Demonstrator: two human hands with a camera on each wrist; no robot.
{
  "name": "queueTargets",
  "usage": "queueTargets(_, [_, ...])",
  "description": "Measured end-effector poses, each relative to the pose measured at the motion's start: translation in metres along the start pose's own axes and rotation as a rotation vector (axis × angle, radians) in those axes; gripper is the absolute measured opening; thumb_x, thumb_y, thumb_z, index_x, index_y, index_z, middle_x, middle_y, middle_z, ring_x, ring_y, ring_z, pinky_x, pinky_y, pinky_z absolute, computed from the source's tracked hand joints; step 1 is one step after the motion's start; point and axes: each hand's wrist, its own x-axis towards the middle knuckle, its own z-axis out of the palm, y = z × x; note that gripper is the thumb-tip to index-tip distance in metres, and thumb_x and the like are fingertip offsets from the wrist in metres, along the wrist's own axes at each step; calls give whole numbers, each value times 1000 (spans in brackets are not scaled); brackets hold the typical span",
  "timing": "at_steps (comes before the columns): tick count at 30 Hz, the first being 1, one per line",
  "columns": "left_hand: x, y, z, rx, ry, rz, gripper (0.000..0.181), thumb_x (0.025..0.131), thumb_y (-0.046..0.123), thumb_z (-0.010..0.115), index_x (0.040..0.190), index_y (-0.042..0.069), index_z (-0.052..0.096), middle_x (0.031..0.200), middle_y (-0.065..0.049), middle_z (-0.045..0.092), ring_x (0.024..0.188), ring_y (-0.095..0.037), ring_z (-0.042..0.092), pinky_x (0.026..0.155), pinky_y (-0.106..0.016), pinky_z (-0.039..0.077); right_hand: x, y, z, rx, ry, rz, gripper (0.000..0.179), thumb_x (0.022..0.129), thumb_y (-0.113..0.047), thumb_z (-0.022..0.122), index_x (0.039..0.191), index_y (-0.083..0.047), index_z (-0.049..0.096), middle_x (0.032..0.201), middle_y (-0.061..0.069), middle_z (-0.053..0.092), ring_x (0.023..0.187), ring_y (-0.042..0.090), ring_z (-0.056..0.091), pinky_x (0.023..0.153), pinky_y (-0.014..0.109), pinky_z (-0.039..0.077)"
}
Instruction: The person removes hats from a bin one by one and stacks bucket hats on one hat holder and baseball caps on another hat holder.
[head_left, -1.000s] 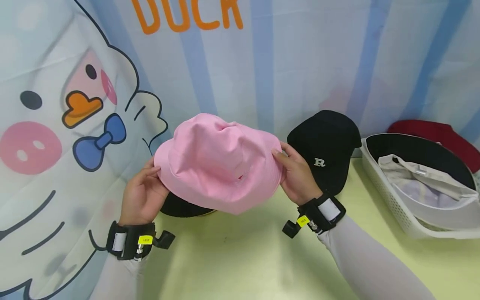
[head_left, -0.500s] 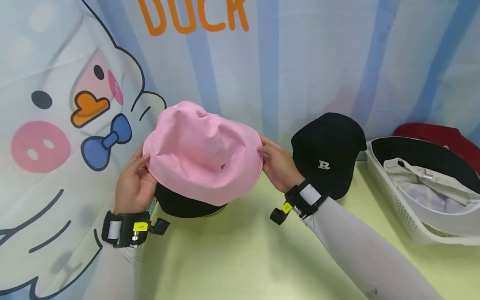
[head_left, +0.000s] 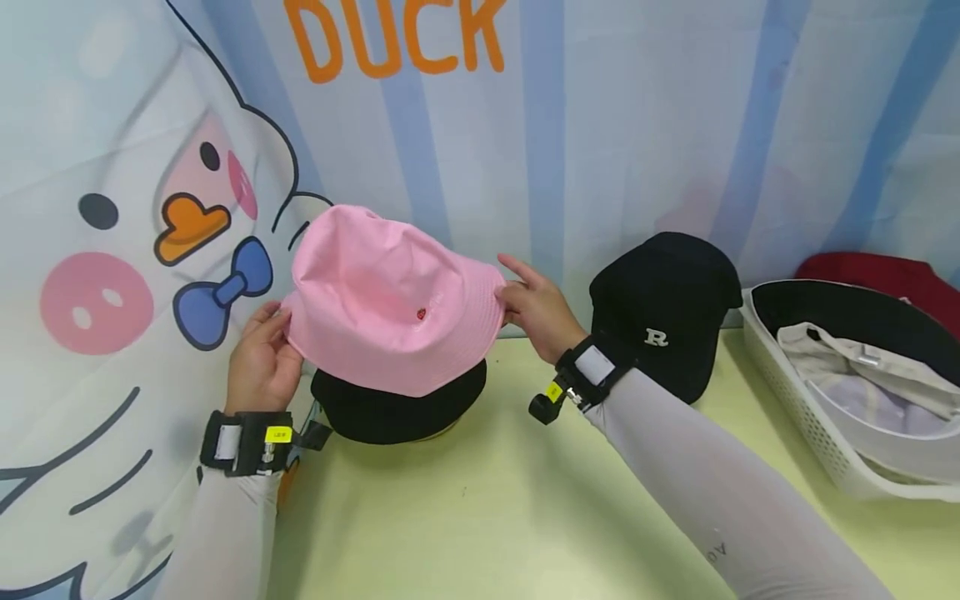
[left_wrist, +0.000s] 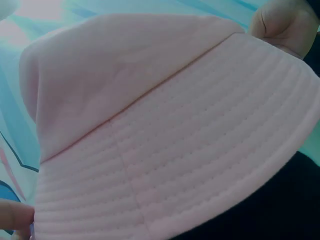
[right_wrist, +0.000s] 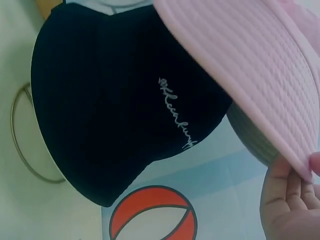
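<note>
Both hands hold up a pink bucket hat (head_left: 367, 308) by opposite ends of its brim, the crown upward and dented. A small red motif marks its front. My left hand (head_left: 262, 362) pinches the left end, while my right hand (head_left: 543, 317) pinches the right end with the index finger pointing away. Stitched rows on the pink brim (left_wrist: 185, 135) fill the left wrist view. Just below the pink hat is a black hat (head_left: 397, 412), its upper part hidden in the head view. White script runs across the black hat (right_wrist: 115, 100) in the right wrist view.
Right of the hands stands a black cap (head_left: 660, 308) with a white R. A white basket (head_left: 817, 433) holds several hats at the far right, with a dark red cap (head_left: 885, 275) behind. A thin wire loop (right_wrist: 17, 135) shows under the script hat. Printed cloth (head_left: 480, 150) hangs behind the table (head_left: 465, 533).
Both hands have carried the pink hat left, over the black hat, more of which now shows beneath. The right index finger has lifted off the brim.
</note>
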Motion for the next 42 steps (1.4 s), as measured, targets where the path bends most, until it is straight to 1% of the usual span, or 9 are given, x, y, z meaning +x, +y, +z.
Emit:
queueTargets(3, [1,3,-4,-20,11,-14,35,97,-10,54,129,5,52,134,-6,45,130,-17,45,113,-25,43,6,2,3,-30,-6,8,55,104,-10,48,157,-22,38,136,18,62,97,16,67,90,31,56])
queueTargets(5, [2,5,-5,-37,12,-27,42,98,-9,55,137,7,53,145,-5,42,137,-16,42,117,-27,37,11,4,5,-54,-16,10,53,104,-11,48,155,-22,41,138,16,62,101,17,68,90,32,56])
queueTargets(13, [14,4,-6,-11,30,-51,61,101,-7,46,158,13,33,163,1,22,147,-15,32,124,-25,24,24,17,8,-140,-46,46,48,107,-20,46,155,-20,41,144,9,58,98,17,67,80,28,57])
queueTargets(19, [17,-2,-25,117,-7,-84,61,106,-3,36,162,15,19,170,1,8,155,-13,17,126,-23,16,22,36,10,-151,-40,86,47,108,-21,46,155,-18,42,146,8,57,115,23,65,100,40,55])
queueTargets(22, [20,-6,-33,154,4,-97,62,106,-4,31,163,14,15,170,1,4,156,-11,13,126,-21,14,23,44,10,-133,-44,96,47,108,-21,45,155,-16,41,145,11,57,113,23,66,104,44,53])
queueTargets(25, [21,-8,-38,123,38,-116,61,106,-5,30,162,14,16,170,3,6,155,-9,15,125,-19,15,22,49,12,-117,-47,113,47,108,-20,45,155,-16,41,143,13,58,108,21,66,103,42,53])
queueTargets(30, [20,-12,-45,21,112,-147,57,106,-4,29,161,13,23,168,6,17,153,-6,22,124,-17,18,19,55,15,-81,-30,130,45,107,-20,47,152,-13,46,133,14,62,98,16,66,92,31,57])
queueTargets(37, [21,-21,-49,179,167,-173,57,106,1,20,161,17,24,165,7,22,151,-6,23,123,-17,20,18,67,20,-25,13,144,42,105,-14,48,147,-9,50,125,12,62,92,13,65,80,23,56])
queueTargets(42, [21,-26,-57,282,209,-160,50,109,8,30,158,17,32,162,6,30,147,-8,31,123,-20,25,18,77,22,-21,32,163,41,105,-13,49,145,-9,52,117,9,63,85,13,64,76,22,56])
